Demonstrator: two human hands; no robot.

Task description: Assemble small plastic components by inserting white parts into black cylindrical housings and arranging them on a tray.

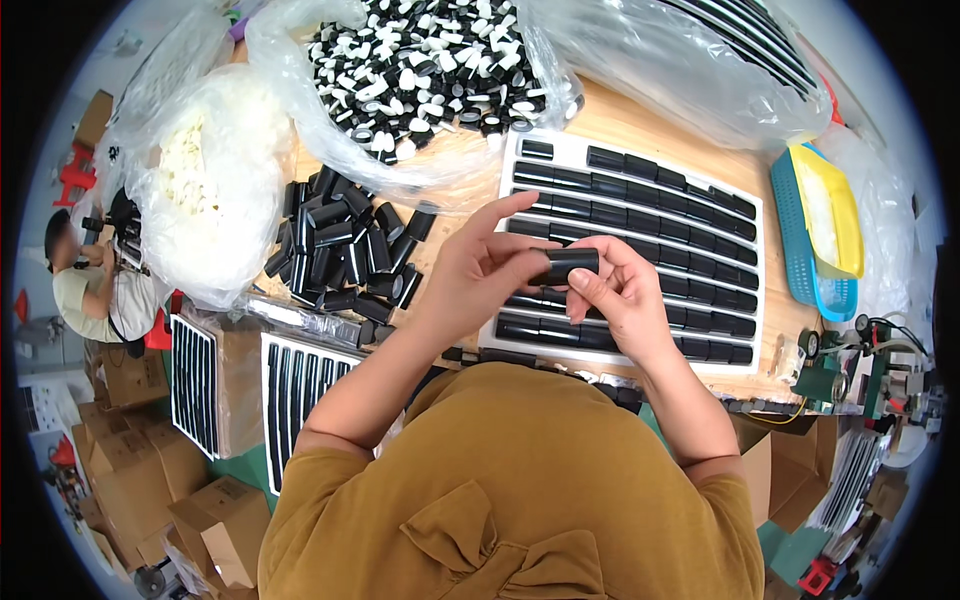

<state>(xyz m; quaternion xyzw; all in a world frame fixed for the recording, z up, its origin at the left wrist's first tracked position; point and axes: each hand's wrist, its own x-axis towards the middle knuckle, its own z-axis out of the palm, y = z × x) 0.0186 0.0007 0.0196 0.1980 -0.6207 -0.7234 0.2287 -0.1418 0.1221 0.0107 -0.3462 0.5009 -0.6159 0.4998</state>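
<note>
Head view: two hands together hold one black cylinder.

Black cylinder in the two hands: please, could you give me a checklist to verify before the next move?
1. Black cylinder held by left hand and right hand: ok.
2. Cylinder's ends undamaged: cannot tell, fingers cover them.
3. White tray has a gap in its far row: ok.
4. Loose black pile apart from the tray: ok.
5. Blue basket off the tray: ok.
</note>
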